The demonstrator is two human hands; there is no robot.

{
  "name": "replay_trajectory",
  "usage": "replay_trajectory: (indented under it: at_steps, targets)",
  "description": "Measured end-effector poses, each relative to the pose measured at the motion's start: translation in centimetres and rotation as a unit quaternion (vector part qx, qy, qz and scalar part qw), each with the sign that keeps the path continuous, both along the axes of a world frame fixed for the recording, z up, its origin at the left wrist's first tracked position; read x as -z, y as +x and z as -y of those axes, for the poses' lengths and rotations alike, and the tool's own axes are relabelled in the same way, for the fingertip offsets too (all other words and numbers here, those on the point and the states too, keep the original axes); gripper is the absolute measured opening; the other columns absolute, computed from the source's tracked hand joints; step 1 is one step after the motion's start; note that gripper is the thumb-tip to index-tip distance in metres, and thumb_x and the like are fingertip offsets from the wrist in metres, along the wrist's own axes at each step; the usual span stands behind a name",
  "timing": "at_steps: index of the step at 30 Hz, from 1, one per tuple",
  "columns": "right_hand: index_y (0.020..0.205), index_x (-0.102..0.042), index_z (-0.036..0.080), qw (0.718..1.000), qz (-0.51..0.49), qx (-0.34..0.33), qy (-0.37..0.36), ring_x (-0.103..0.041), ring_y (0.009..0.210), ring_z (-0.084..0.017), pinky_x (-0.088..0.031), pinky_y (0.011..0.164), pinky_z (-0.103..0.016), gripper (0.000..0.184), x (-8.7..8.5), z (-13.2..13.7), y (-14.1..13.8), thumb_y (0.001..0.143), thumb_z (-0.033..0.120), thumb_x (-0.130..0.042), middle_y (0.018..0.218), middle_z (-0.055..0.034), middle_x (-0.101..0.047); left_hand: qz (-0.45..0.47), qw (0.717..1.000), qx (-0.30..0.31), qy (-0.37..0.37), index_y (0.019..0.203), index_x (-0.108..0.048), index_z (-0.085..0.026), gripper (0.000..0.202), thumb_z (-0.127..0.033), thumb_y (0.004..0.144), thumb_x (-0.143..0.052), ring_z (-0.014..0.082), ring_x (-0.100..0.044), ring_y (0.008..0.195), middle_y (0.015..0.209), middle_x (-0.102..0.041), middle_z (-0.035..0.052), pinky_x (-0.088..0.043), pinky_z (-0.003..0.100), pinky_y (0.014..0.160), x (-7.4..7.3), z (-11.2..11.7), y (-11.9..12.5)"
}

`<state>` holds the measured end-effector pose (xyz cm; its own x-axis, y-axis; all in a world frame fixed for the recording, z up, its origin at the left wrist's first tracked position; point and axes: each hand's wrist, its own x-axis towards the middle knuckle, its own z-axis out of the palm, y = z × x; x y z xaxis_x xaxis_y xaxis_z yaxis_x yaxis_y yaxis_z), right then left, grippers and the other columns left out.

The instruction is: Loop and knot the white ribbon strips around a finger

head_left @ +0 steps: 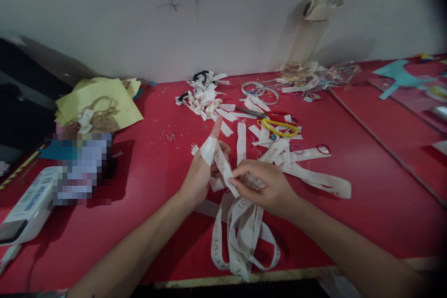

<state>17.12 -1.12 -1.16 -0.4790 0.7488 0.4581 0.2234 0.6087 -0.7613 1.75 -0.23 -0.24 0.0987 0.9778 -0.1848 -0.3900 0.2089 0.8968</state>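
Observation:
My left hand (199,174) is raised over the red table (150,172) with its index finger pointing up and a white printed ribbon (218,158) wound round that finger. My right hand (267,186) pinches the same ribbon just to the right, pulling it across. The ribbon's long loose loops (240,237) trail down to the table's front edge. Short cut ribbon pieces (272,146) lie beyond my hands. A heap of finished small white bows (204,98) sits farther back.
Red-handled scissors (265,115) and a yellow band (279,126) lie among the strips. Clear rings (260,91) and a clear bottle (307,37) stand by the wall. Yellow paper (99,102) with twine is at back left, a white device (30,207) at front left.

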Motion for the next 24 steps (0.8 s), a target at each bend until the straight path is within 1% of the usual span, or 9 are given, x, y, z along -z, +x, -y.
replay_trajectory:
  at_steps: [3,5,7,9,13,15,19,22,24]
  targets:
    - [0.098,-0.063,0.018,1.0,-0.011,0.02,-0.012,-0.058,0.064,-0.01,-0.046,0.062,-0.02,0.014,0.5,0.5,-0.6,0.085,0.016,-0.059,0.073,0.0004,-0.062,0.035,0.997,-0.065,-0.012,0.076,-0.054,-0.017,0.025,-0.04,0.077,-0.065,0.0056,-0.033,0.049,0.066,-0.043,-0.0044,-0.028,0.018,0.044,-0.2,0.4,0.8]
    - [0.11,-0.061,0.019,0.999,-0.021,0.01,0.028,-0.06,0.068,-0.011,-0.048,0.067,-0.022,0.025,0.9,0.8,-1.0,0.085,0.016,-0.06,0.076,-0.0007,-0.063,0.064,0.995,-0.076,-0.018,0.073,-0.051,-0.017,0.025,-0.038,0.076,-0.065,0.0059,-0.036,0.051,0.067,-0.044,-0.004,-0.029,0.018,0.044,-0.2,0.7,1.2]
    - [0.113,-0.06,0.019,0.997,-0.016,-0.021,0.077,-0.06,0.073,-0.013,-0.048,0.069,-0.024,0.027,1.2,1.0,-1.2,0.087,0.016,-0.058,0.078,-0.0023,-0.064,0.094,0.993,-0.059,-0.028,0.071,-0.049,-0.018,0.025,-0.037,0.076,-0.065,0.0059,-0.035,0.05,0.065,-0.043,-0.0042,-0.028,0.018,0.044,-0.3,0.9,1.5]
    - [0.12,-0.058,0.018,0.996,-0.014,-0.055,0.074,-0.061,0.078,-0.014,-0.047,0.072,-0.024,0.032,1.4,1.1,-1.4,0.088,0.016,-0.056,0.082,-0.0045,-0.066,0.133,0.989,-0.056,-0.034,0.071,-0.046,-0.018,0.024,-0.032,0.073,-0.066,0.0054,-0.032,0.05,0.065,-0.042,-0.0045,-0.027,0.017,0.044,-0.5,1.0,1.6]
    - [0.126,-0.057,0.016,0.992,-0.038,-0.118,0.0,-0.054,0.061,-0.01,-0.044,0.059,-0.021,0.037,1.7,1.2,-1.3,0.09,0.019,-0.055,0.073,-0.0011,-0.063,0.182,0.978,-0.045,-0.085,0.068,-0.044,-0.017,0.023,-0.031,0.075,-0.06,0.0053,-0.025,0.047,0.06,-0.036,-0.0045,-0.022,0.017,0.042,-0.8,1.1,1.5]
    - [0.127,-0.057,0.017,0.991,-0.042,-0.124,-0.038,-0.052,0.057,-0.008,-0.042,0.056,-0.02,0.038,1.7,1.2,-1.2,0.09,0.02,-0.055,0.071,0.0003,-0.063,0.206,0.973,-0.033,-0.095,0.067,-0.043,-0.017,0.022,-0.03,0.074,-0.059,0.0055,-0.026,0.047,0.062,-0.036,-0.0036,-0.024,0.017,0.043,-0.9,1.2,1.4]
    - [0.13,-0.055,0.018,0.988,0.004,-0.138,-0.074,-0.052,0.051,-0.007,-0.04,0.053,-0.018,0.04,1.4,1.2,-0.9,0.091,0.024,-0.054,0.065,0.0025,-0.065,0.242,0.968,0.011,-0.062,0.07,-0.047,-0.017,0.019,-0.031,0.076,-0.057,0.0065,-0.027,0.048,0.063,-0.035,-0.003,-0.027,0.018,0.043,-1.1,1.4,1.2]
    - [0.128,-0.056,0.018,0.99,0.02,-0.128,-0.053,-0.054,0.05,-0.008,-0.04,0.053,-0.019,0.037,1.1,1.3,-0.8,0.092,0.026,-0.051,0.064,0.0022,-0.067,0.248,0.967,0.045,-0.047,0.072,-0.049,-0.017,0.02,-0.036,0.079,-0.055,0.0075,-0.026,0.048,0.061,-0.033,-0.0029,-0.026,0.018,0.042,-1.2,1.4,1.1]
    - [0.132,-0.052,0.018,0.992,0.05,-0.118,-0.015,-0.054,0.049,-0.009,-0.039,0.052,-0.02,0.042,1.1,1.4,-0.9,0.092,0.032,-0.052,0.062,0.0025,-0.066,0.243,0.967,0.049,-0.055,0.071,-0.049,-0.017,0.023,-0.037,0.079,-0.055,0.0078,-0.026,0.048,0.059,-0.03,-0.0031,-0.025,0.018,0.042,-1.1,1.4,1.2]
